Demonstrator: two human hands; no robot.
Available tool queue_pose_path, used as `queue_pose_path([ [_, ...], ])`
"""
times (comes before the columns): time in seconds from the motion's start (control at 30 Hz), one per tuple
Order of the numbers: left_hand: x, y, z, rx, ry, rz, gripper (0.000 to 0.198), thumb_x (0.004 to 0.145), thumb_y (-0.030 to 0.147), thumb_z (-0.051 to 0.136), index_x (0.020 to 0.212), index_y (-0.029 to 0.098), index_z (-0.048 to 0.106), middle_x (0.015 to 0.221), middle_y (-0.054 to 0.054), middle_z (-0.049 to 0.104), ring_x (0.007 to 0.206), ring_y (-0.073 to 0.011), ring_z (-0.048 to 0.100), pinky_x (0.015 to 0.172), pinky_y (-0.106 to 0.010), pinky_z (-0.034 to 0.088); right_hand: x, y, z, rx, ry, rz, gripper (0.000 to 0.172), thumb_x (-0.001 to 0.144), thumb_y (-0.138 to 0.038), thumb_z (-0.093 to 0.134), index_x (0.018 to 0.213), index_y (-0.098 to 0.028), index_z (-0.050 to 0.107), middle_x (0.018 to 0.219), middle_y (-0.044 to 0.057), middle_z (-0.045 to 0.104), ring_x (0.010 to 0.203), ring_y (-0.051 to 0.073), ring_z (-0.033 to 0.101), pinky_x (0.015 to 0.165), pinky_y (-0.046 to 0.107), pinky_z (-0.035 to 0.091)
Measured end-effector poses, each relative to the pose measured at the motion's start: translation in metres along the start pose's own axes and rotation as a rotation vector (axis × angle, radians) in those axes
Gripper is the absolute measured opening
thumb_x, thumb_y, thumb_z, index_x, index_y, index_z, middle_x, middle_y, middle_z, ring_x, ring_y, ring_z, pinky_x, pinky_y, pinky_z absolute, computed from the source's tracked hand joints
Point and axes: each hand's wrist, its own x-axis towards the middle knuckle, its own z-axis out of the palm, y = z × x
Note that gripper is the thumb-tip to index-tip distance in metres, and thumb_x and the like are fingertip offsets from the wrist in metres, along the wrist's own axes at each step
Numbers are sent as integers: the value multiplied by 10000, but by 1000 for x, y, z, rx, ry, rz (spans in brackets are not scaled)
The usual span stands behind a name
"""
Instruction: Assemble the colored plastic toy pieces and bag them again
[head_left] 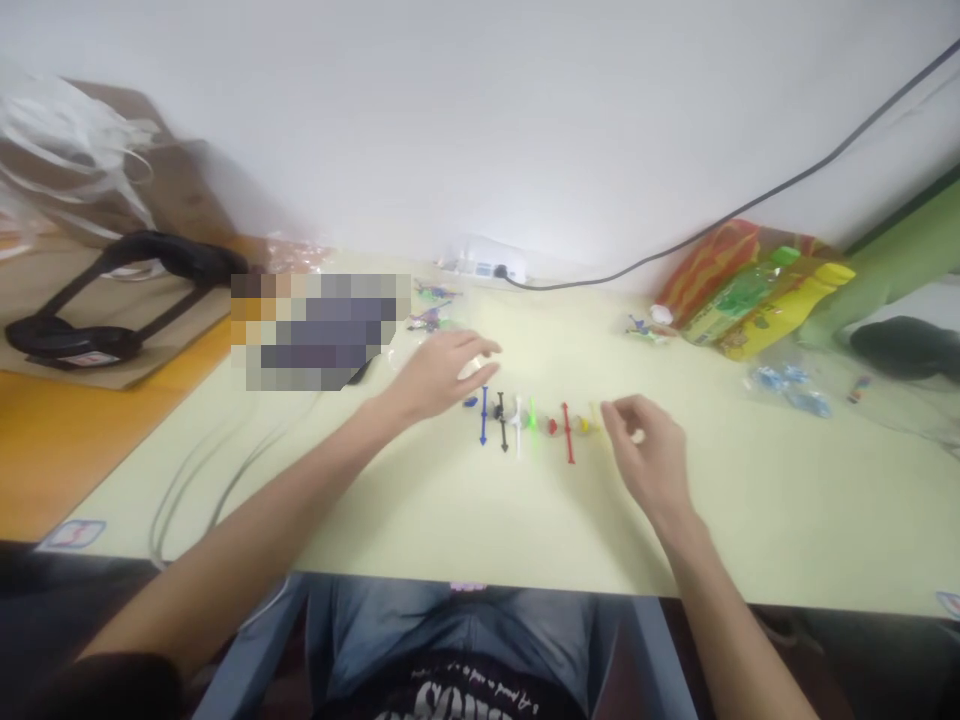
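My left hand [448, 374] hovers over the table behind the left end of a row of small plastic pieces, its fingers apart and holding nothing. In that row lie a blue arrow-tipped stick [484, 416], a black stick [502, 424], a white stick [517, 428], a bright green stick [533, 425] and a red stick [568, 432]. Small matching parts sit beside some of them, such as a red piece [552, 426] and a yellow piece [583, 424]. My right hand [649, 450] is closed at the right end, fingertips pinching a thin yellow stick [598, 416].
Left stand a blurred-out dark device [322, 335], loose cables [225, 480] and a black frame [142, 258]. Small bagged parts [435, 292] lie behind. To the right are a green-capped bottle [742, 295], a yellow bottle [787, 312] and blue packets [791, 385]. A black cable [720, 222] crosses the wall.
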Motion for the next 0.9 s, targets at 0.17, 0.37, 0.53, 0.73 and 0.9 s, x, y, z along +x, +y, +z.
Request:
queue_pose_path([
  [0.17, -34, -25, 2, -57, -103, 70, 289, 1011, 354, 538, 1241, 227, 660, 1185, -88, 696, 1123, -243, 626, 1003, -405, 460, 40, -57, 45, -64, -322, -542, 191, 1026, -339, 526, 963, -214, 656, 911, 60, 714, 910, 235, 560, 869, 399, 360],
  [0.37, -49, -22, 9, -136, -215, 76, 219, 1003, 301, 544, 1144, 203, 679, 1109, -90, 685, 1055, -230, 625, 946, -377, 492, 44, -70, 90, -95, -281, -725, 156, 1026, -241, 514, 991, -218, 664, 974, 62, 716, 974, 237, 539, 954, 435, 333],
  [0.53, -48, -31, 11, -205, -256, 19, 217, 983, 277, 573, 1158, 226, 691, 1094, -79, 651, 1043, -216, 621, 925, -339, 496, 37, -56, 89, -19, -197, -664, 136, 1006, -222, 538, 939, -227, 656, 899, 47, 723, 900, 225, 556, 902, 420, 355],
  [0.73, -49, -26, 6, -271, -275, -19, 228, 977, 301, 581, 1150, 245, 720, 1061, -67, 603, 948, -191, 619, 874, -309, 496, 38, -53, 84, -20, -156, -625, 147, 1003, -228, 541, 904, -222, 650, 816, 39, 703, 850, 223, 548, 859, 408, 359],
  [0.9, -49, -22, 9, -283, -289, -40, 219, 975, 328, 595, 1118, 253, 743, 1014, -56, 585, 939, -188, 608, 875, -308, 491, 38, -51, 83, -8, -139, -626, 153, 1007, -226, 532, 904, -221, 645, 802, 34, 696, 850, 218, 542, 872, 407, 354],
])
